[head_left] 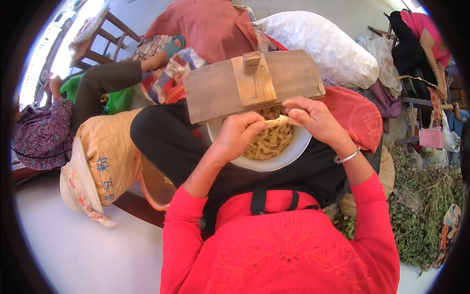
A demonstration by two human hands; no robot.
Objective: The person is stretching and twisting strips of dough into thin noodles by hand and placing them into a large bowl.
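Observation:
Between my two hands runs a short, pale, twisted strip (277,122), held over a white bowl (264,167) in my lap. My left hand (238,134) pinches its left end between thumb and fingers. The other end is in my right hand (320,122), thumb against bent fingers; a bangle circles that wrist. Inside the bowl lie many curled tan pieces (268,146) of similar colour; I cannot tell what food they are. Just beyond my hands, a brown wooden board (208,93) with a lighter crosspiece and raised block (251,62) overhangs the bowl's far edge.
Left stands a tan sack (115,152) with a pale hat (78,181) against it, beside an orange-rimmed container (149,188). A stuffed white sack (323,46) and red cloth (355,115) lie beyond. Right are dried plants (416,210) and a person in pink (431,36). Another person sits far left.

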